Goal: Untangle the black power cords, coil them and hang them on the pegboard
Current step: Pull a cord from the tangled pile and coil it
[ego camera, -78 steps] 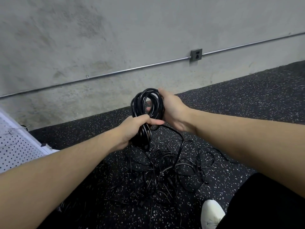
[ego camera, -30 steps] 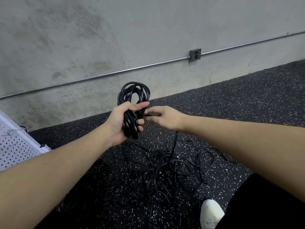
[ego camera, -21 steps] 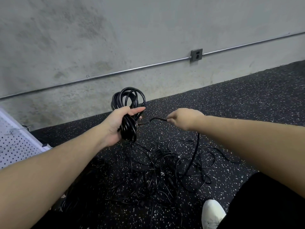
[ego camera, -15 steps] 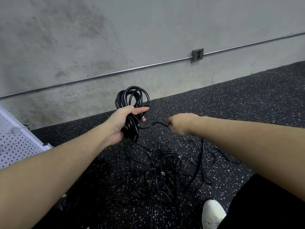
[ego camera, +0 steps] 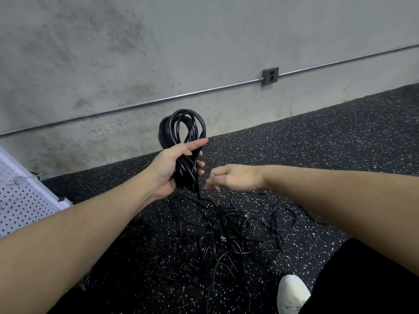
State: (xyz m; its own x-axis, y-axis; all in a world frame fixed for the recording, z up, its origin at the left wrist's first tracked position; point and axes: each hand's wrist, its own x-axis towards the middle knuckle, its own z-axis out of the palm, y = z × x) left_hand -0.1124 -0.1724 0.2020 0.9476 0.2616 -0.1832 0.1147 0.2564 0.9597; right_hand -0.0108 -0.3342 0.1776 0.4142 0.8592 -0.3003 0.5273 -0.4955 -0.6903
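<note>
My left hand [ego camera: 169, 171] grips a coiled black power cord [ego camera: 182, 134] at its waist, loops standing up above my fist, and a tail hangs down from it to the floor. My right hand [ego camera: 235, 177] hovers just right of the coil with fingers loosely apart and blurred, holding nothing. Below both hands a tangle of black power cords [ego camera: 226, 234] lies spread on the speckled floor. A corner of the white pegboard [ego camera: 20, 205] shows at the left edge.
A concrete wall with a metal conduit [ego camera: 181, 96] and an outlet box [ego camera: 270, 75] runs behind. The floor is black speckled rubber [ego camera: 340, 143]. My white shoe [ego camera: 292, 293] and black trouser leg are at lower right.
My right hand was pinching the cord's free end and pulling it rightward; it has let go and moved back toward the coil. The left hand keeps its hold on the coil.
</note>
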